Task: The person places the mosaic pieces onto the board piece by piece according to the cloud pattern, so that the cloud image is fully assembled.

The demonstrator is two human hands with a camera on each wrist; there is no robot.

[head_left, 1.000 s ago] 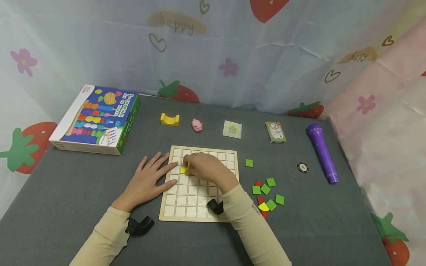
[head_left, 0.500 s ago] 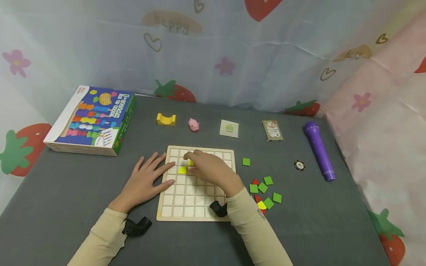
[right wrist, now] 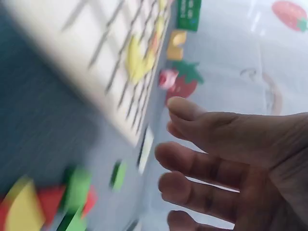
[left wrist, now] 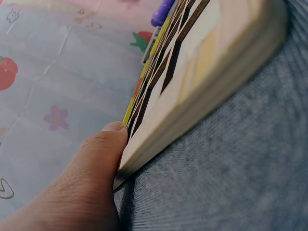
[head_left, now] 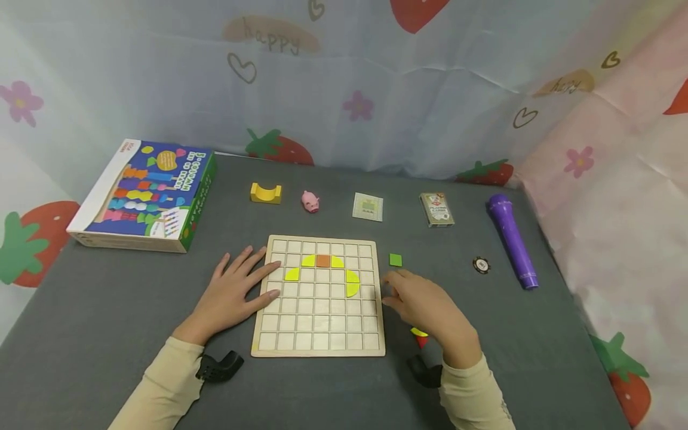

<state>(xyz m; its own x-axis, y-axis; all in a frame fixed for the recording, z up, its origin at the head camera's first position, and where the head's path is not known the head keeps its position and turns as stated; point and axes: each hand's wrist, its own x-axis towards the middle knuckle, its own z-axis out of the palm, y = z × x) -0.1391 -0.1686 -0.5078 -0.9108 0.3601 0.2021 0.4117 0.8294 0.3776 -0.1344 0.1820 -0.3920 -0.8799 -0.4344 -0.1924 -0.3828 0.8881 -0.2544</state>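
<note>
A wooden grid board lies flat on the grey table. Several yellow curved tiles and one orange square tile sit in its upper rows. My left hand lies flat with straight fingers against the board's left edge; the left wrist view shows a finger touching the board's side. My right hand hovers to the right of the board over a pile of loose tiles, fingers relaxed and holding nothing.
A lone green tile lies right of the board. Along the back stand a colourful box, a yellow block, a pink pig, a card and a card deck. A purple cylinder and a chip lie at right.
My right hand has left the board's upper rows and moved right and down to the loose tiles. The tiles on the board are now uncovered. The left hand stays put.
</note>
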